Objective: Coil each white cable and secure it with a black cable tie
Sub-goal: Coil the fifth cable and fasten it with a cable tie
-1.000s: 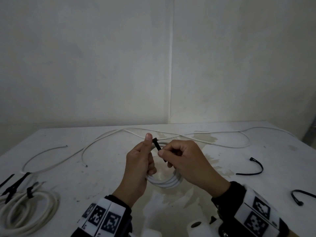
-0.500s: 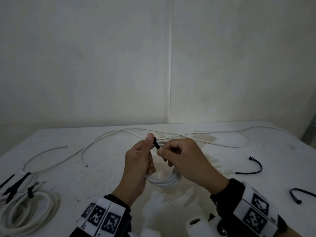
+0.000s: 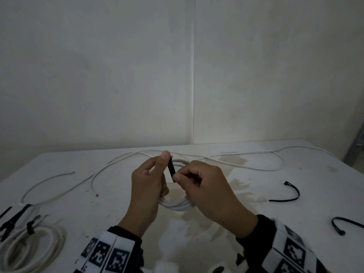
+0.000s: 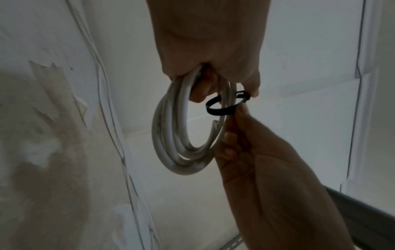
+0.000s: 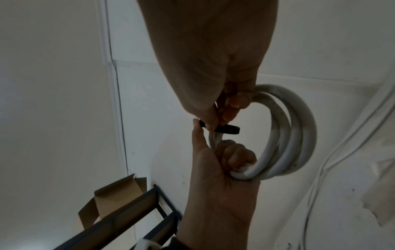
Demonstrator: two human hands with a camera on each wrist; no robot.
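Note:
Above the table's middle, my left hand (image 3: 157,174) grips a small coil of white cable (image 3: 177,205), fingers curled through it and thumb up against a black cable tie (image 3: 171,170). My right hand (image 3: 183,177) pinches the tie's strap between thumb and forefinger. In the left wrist view the black cable tie (image 4: 222,108) forms a loose loop round some strands of the coil (image 4: 171,135). The right wrist view shows my right hand's fingertips (image 5: 213,125) on the tie (image 5: 226,129), with the coil (image 5: 288,135) hanging to the right.
Loose white cables (image 3: 256,166) trail across the back and left of the white table (image 3: 295,243). A tied coil (image 3: 29,245) lies front left. Two spare black ties (image 3: 291,194) (image 3: 342,225) lie at right. A cardboard box (image 5: 115,194) and dark metal frame sit beyond the table edge.
Both hands have drawn slightly closer together. The tie now stands steeper against my left thumb. The coil stays in my left hand.

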